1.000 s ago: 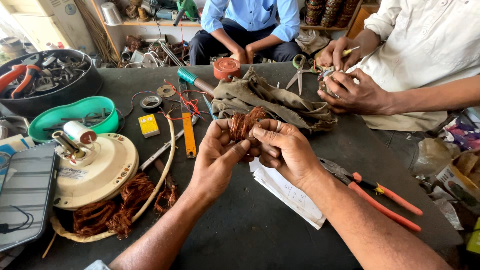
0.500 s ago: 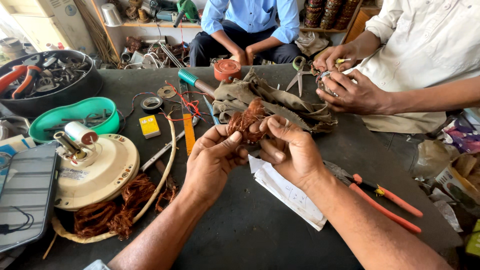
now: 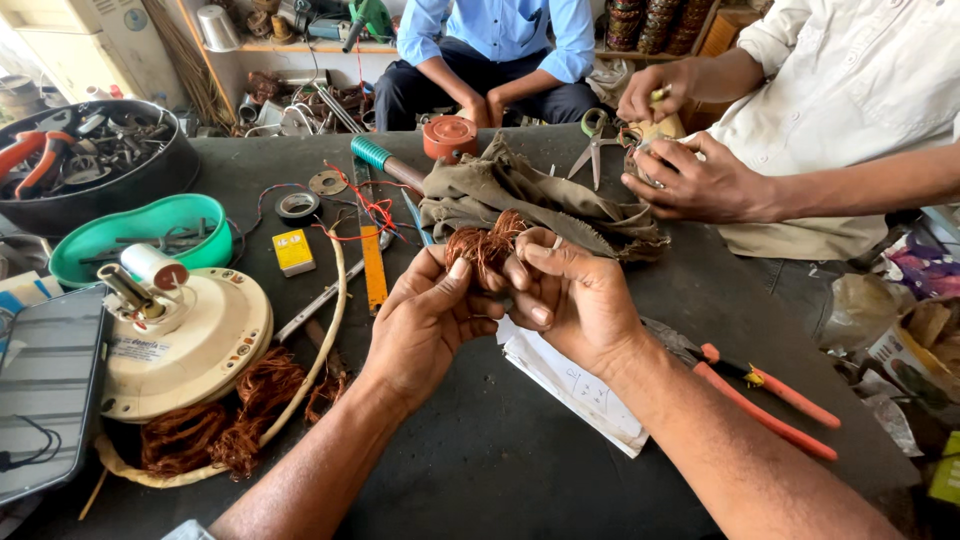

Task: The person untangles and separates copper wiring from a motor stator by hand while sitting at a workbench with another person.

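My left hand [image 3: 425,320] and right hand [image 3: 575,300] cover most of the copper coil [image 3: 483,245], so I cannot tell its full shape or how my fingers grip it underneath. The paper [image 3: 575,385] is partly hidden under my right wrist. The pliers [image 3: 765,400] show only the orange handles; their head lies behind my forearm. The thing in the co-worker's hands [image 3: 680,165] is too covered to tell. The tablet [image 3: 45,385] is cut by the left edge, and the black tub [image 3: 150,180] too.
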